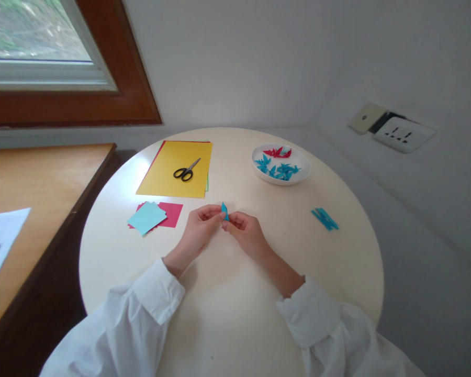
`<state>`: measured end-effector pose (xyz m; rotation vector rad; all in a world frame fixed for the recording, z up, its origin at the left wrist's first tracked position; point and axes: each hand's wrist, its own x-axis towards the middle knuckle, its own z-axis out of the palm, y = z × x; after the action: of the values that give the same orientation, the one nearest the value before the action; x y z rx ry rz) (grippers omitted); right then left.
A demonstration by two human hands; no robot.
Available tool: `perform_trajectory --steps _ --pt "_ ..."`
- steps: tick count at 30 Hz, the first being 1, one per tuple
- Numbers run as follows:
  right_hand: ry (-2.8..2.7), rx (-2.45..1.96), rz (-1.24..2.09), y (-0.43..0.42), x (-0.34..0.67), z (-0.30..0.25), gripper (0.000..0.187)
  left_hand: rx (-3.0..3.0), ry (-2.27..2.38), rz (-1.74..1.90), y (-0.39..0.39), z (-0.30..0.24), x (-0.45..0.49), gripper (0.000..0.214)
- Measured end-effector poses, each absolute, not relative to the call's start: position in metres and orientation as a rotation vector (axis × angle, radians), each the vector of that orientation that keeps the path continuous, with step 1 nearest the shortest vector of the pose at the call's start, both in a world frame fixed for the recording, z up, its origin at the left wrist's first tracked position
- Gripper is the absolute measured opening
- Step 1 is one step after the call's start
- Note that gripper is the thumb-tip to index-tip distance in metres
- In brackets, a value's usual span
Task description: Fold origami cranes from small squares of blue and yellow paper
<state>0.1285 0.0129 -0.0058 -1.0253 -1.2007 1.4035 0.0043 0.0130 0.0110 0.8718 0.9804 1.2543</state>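
Note:
A small folded piece of blue paper (225,211) is pinched between both hands above the middle of the round table. My left hand (201,226) grips its left side, thumb and fingers pressed together. From the other side, my right hand (246,233) holds its lower right edge the same way. My fingertips cover part of the paper, so its full shape is hidden. Beyond the hands, to the right, a white round dish (281,180) holds several small folded paper birds (285,171) in blue, and red ones at its back.
Black-handled scissors (186,172) lie on yellow paper sheets (160,170) at the back left. Light blue paper squares (147,217) overlap pink ones (172,214) nearer me. Blue folded strips (325,219) lie at the right. A wooden desk (43,173) stands left of the round table (227,324).

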Motion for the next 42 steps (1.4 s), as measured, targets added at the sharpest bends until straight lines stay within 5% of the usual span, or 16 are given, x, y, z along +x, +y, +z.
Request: perform_trajectory --steps 42 --pt "-1.163 -1.083 1.330 0.0115 0.1244 -0.0070 0.015 0.790 1.032 1.376 0.0144 0.0091 0.0071 0.021"
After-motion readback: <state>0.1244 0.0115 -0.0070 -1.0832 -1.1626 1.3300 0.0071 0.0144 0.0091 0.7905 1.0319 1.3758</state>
